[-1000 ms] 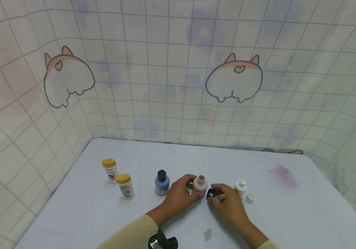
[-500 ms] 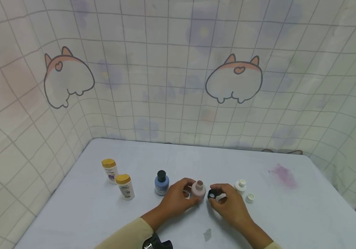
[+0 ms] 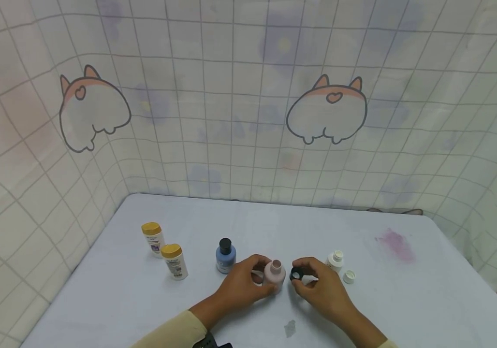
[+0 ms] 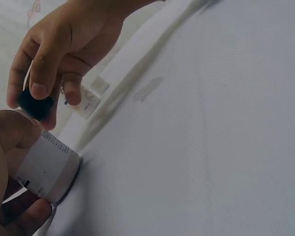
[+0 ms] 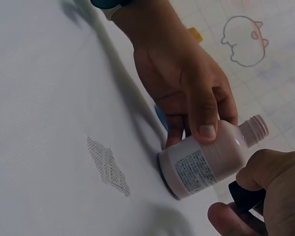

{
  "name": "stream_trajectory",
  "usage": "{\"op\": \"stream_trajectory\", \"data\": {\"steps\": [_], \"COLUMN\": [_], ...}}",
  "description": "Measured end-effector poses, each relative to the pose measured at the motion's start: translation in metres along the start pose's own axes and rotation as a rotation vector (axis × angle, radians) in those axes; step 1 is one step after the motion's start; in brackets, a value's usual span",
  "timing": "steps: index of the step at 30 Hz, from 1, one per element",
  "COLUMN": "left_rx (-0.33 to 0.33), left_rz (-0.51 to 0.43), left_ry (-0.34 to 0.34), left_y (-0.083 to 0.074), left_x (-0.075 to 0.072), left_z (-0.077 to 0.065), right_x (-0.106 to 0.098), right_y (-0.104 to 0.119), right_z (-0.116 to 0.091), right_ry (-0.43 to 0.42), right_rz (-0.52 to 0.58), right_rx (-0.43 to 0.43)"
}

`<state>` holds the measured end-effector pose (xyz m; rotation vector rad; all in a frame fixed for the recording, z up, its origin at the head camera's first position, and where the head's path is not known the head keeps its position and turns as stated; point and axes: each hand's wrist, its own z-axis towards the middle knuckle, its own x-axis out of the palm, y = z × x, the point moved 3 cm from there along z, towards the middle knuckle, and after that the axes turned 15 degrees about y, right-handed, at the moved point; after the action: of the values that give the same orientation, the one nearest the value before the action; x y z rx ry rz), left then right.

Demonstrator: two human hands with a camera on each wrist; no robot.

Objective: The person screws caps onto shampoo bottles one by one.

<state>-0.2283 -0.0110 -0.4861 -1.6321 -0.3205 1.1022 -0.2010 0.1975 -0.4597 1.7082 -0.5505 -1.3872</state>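
Left hand (image 3: pixel 241 286) grips a pink screw-neck bottle (image 3: pixel 274 274), lower centre, already uncapped; right hand (image 3: pixel 323 289) pinches a black cap (image 3: pixel 297 273), unfitted.

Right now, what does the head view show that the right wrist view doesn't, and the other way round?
Only the head view: the small white bottle, the white cap beside it, and the pink stain on the table cover.

Only the right wrist view: the printed label and the neck threads of the pale pink bottle.

Both: the left hand gripping that bottle, the right hand pinching the black cap, and the grey patch.
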Motion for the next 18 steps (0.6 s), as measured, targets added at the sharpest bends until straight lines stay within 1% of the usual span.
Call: {"op": "stream_trajectory", "data": {"steps": [5, 10, 18], "left_rx": [0.031, 0.050, 0.064], "left_rz": [0.011, 0.028, 0.043], "left_ry": [0.000, 0.007, 0.018], "left_y": [-0.002, -0.008, -0.010], "left_x": [0.000, -0.001, 0.001], "left_z": [-0.003, -0.005, -0.007], "right_x": [0.000, -0.001, -0.002], "right_y": [0.006, 0.011, 0.015], "right_z": [-0.003, -0.004, -0.006], "right_ry": [0.030, 0.023, 0.017], "right_rz": [0.027, 0.034, 0.053], "right_rx": [-0.043, -0.097, -0.074]}}
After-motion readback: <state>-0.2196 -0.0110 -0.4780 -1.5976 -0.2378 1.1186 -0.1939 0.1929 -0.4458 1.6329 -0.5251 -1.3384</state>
